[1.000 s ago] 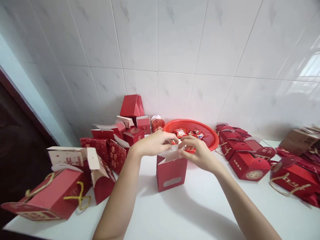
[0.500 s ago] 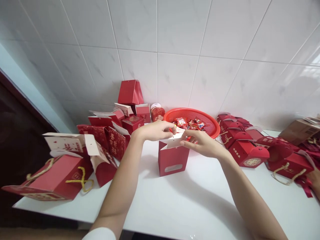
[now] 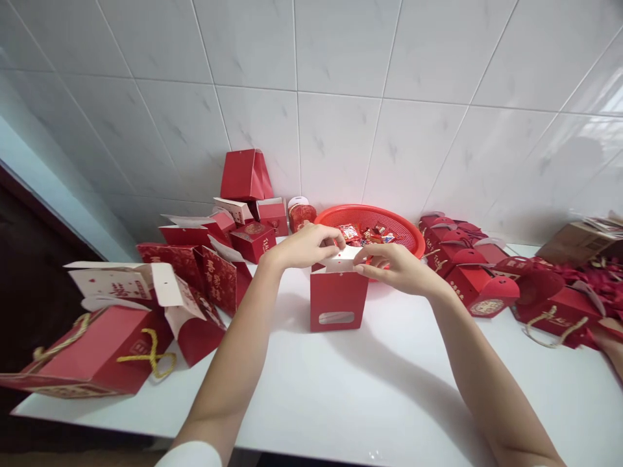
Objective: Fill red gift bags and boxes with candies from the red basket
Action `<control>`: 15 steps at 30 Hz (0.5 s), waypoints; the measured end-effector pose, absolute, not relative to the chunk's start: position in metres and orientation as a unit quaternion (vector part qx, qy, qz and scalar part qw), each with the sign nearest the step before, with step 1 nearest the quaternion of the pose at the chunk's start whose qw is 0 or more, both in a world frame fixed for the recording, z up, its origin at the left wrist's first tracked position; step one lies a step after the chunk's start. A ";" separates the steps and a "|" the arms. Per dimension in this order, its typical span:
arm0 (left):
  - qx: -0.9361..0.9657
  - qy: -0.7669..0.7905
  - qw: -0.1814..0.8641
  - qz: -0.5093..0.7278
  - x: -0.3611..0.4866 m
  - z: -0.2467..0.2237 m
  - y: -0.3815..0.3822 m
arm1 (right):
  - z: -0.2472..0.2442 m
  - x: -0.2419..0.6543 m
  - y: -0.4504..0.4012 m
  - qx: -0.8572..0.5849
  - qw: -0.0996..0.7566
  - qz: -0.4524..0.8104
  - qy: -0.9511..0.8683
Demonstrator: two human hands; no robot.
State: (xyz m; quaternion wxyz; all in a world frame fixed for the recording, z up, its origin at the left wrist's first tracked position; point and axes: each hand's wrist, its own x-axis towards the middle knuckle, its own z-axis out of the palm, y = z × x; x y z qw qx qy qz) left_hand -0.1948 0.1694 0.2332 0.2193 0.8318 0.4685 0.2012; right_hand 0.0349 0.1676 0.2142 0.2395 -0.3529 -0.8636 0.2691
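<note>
Upright on the white table stands a red paper gift box (image 3: 338,295) with a clear oval window low on its front and its top open. My left hand (image 3: 316,245) pinches the pale inner flap (image 3: 346,253) at the back of the opening. At the right top edge of the box, my right hand (image 3: 396,267) has its thumb and fingers closed on the rim. Just behind the box sits a red plastic basket (image 3: 416,240) with wrapped candies (image 3: 377,233) in it, partly hidden by my hands.
Several red gift boxes (image 3: 224,275) crowd the left side, one with a yellow rope handle (image 3: 156,353). More closed red boxes (image 3: 481,288) line the right, near a cardboard box (image 3: 579,240). Another person's hand (image 3: 610,337) shows at the right edge. A tiled wall (image 3: 341,149) rises behind.
The gift box has turned slightly, so its front faces me more squarely. Both hands stay at its top, and the view has shifted a little.
</note>
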 end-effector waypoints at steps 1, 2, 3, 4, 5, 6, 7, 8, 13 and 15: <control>0.840 0.453 0.217 0.203 -0.195 0.233 0.169 | 0.217 0.038 0.168 -0.348 0.244 0.281 -0.860; 0.847 0.439 0.219 0.203 -0.194 0.233 0.169 | 0.220 0.042 0.169 -0.346 0.260 0.293 -0.852; 0.851 0.428 0.223 0.206 -0.193 0.234 0.168 | 0.222 0.046 0.170 -0.348 0.290 0.302 -0.839; 0.852 0.420 0.230 0.210 -0.191 0.234 0.168 | 0.224 0.050 0.172 -0.354 0.329 0.305 -0.821; 0.851 0.414 0.239 0.216 -0.188 0.233 0.167 | 0.225 0.054 0.174 -0.364 0.371 0.302 -0.799; 0.849 0.408 0.249 0.225 -0.185 0.233 0.167 | 0.225 0.058 0.178 -0.378 0.410 0.296 -0.776; 0.848 0.398 0.261 0.233 -0.182 0.232 0.167 | 0.223 0.062 0.182 -0.391 0.443 0.289 -0.753; 0.847 0.387 0.272 0.242 -0.179 0.230 0.167 | 0.221 0.064 0.188 -0.402 0.468 0.285 -0.733; 0.813 0.348 0.338 0.322 -0.171 0.213 0.181 | 0.197 0.069 0.226 -0.423 0.512 0.335 -0.669; 0.787 0.359 0.346 0.363 -0.169 0.204 0.197 | 0.187 0.067 0.243 -0.438 0.507 0.339 -0.660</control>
